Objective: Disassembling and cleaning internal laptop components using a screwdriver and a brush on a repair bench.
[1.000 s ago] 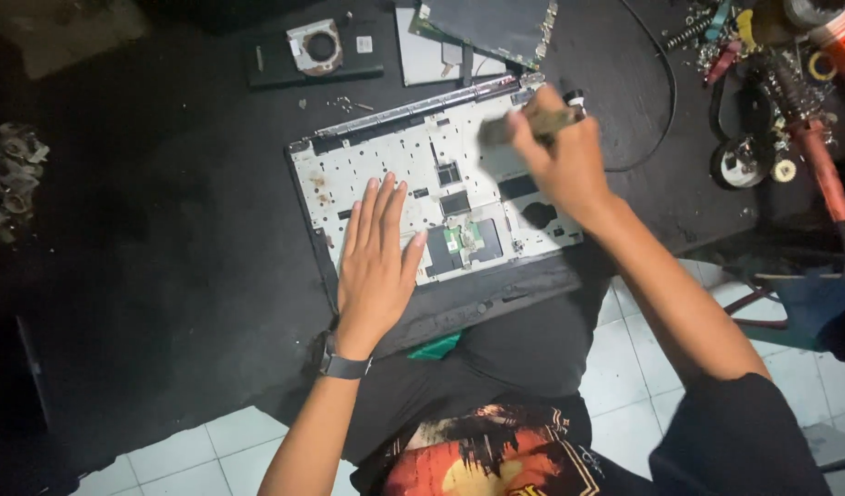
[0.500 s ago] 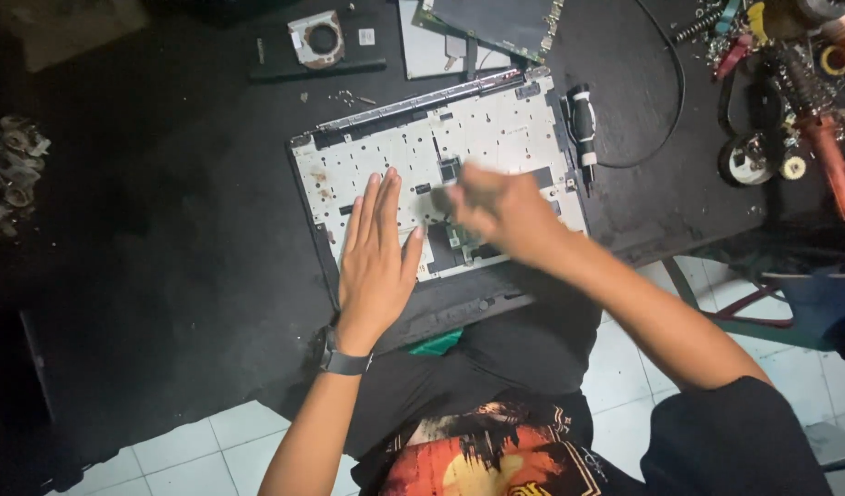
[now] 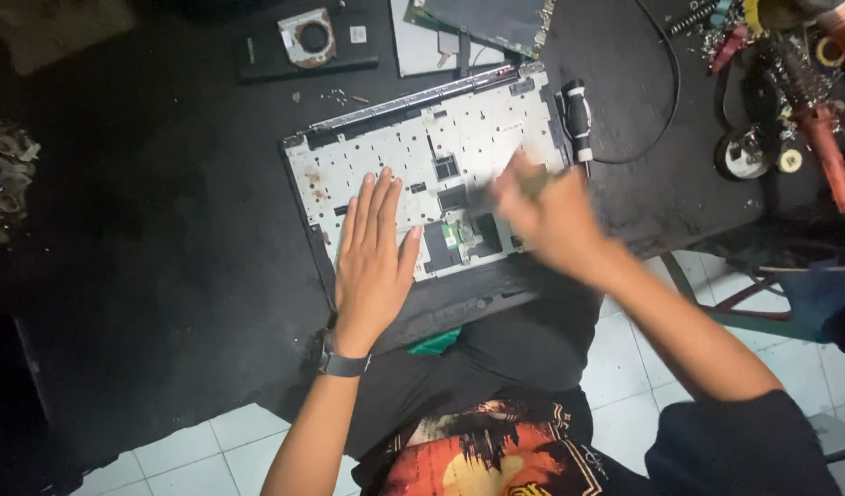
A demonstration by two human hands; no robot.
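Work piece: an opened laptop shell (image 3: 422,174) lies flat on the black table (image 3: 165,257), its pale inner metal plate facing up, directly in front of the person.
Left hand: the left hand (image 3: 372,262) lies palm down on the lower left part of the plate, fingers straight and close together, holding the shell steady.
Right hand: the right hand (image 3: 546,216) is over the right part of the plate and is blurred; it seems closed around a small slim tool (I cannot tell which one).
Done: the shell is already stripped; a fan module (image 3: 307,39) and a circuit board (image 3: 482,20) lie apart at the far edge.
Left: some small parts in the middle of the plate are not yet removed, in my judgement.
Beside: a black screwdriver (image 3: 578,119) lies just right of the shell.
Surface: dark and worn, with loose screws near the fan and many tools (image 3: 789,83) at the far right.
Room: white floor tiles (image 3: 285,441) show under the table edge.
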